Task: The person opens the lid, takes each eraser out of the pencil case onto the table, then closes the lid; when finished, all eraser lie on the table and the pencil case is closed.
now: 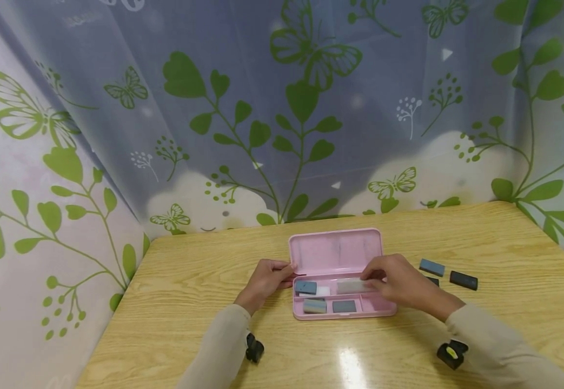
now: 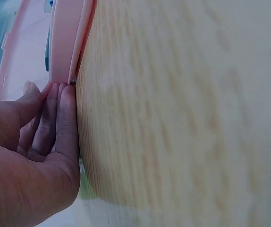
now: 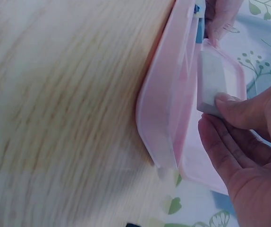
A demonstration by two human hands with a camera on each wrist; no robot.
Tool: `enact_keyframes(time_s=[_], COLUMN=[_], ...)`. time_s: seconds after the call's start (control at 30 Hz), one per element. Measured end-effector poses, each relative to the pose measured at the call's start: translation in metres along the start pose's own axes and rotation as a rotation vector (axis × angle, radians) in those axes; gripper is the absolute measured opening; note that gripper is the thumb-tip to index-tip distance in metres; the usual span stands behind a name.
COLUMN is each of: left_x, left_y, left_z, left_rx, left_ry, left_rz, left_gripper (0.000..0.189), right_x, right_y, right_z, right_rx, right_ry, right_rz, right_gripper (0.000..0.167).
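A pink pencil case [image 1: 344, 316] lies on the table with its lid [image 1: 335, 251] raised at the back. My left hand [image 1: 266, 280] holds the case at its left end near the hinge; in the left wrist view its fingertips [image 2: 65, 94] touch the end wall. Between thumb and fingers, my right hand [image 1: 396, 280] pinches a whitish-grey eraser [image 3: 212, 80] over the back compartment. Inside the case are a blue eraser [image 1: 306, 287] on a white piece at back left, a striped eraser [image 1: 314, 307] at front left, and a grey-blue eraser [image 1: 344, 307] beside it.
Right of the case lie a blue block [image 1: 431, 267] and a black block [image 1: 464, 280]; another dark piece [image 1: 432, 281] is partly hidden by the right hand. A printed curtain [image 1: 243, 108] hangs behind the wooden table [image 1: 189, 281].
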State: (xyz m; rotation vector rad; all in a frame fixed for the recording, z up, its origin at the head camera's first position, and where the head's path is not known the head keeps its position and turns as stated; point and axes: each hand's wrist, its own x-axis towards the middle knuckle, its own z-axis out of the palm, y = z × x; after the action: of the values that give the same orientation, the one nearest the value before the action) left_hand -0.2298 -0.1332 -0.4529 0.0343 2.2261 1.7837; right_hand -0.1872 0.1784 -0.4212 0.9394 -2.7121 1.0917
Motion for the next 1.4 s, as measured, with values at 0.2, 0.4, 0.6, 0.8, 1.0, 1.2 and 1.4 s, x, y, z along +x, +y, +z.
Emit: enact_keyframes(time_s=[0.2,0.4,0.6,0.8,1.0,1.2,1.4], left_x=[-0.001,-0.001,-0.001,0.0,0.001,0.001,0.001], left_y=[0.001,0.002,0.002,0.001,0.0,-0.001,-0.001], left_z=[0.0,0.0,-0.001,0.0,-0.001,-0.001,-0.001], left_rx=[0.0,0.002,0.007,-0.007,-0.011,-0.011,-0.012], left_ry=[0.001,-0.001,-0.004,-0.001,-0.004,-0.005,-0.004], left_rz=[0.001,0.003,0.004,-0.003,0.002,0.006,0.002], left_gripper=[0.031,0.031,0.031,0.031,0.03,0.03,0.03], right_x=[-0.01,-0.022,-0.034,-0.044,-0.054,-0.066,-0.077], right_y=[0.002,0.005,0.011,0.016,0.022,0.03,0.04], right_z=[-0.014,-0.027,-0.038,-0.049,-0.058,-0.065,-0.074], right_rx=[-0.008,-0.038,-0.081,-0.076,-0.097,-0.133,-0.159], right_ry=[0.013,0.055,0.075,0.087,0.08,0.068,0.064], right_rz=[0.019,0.011,0.038,0.068,0.112,0.132,0.12], right_gripper=[0.018,0.016,0.017,0.016,0.016,0.016,0.018])
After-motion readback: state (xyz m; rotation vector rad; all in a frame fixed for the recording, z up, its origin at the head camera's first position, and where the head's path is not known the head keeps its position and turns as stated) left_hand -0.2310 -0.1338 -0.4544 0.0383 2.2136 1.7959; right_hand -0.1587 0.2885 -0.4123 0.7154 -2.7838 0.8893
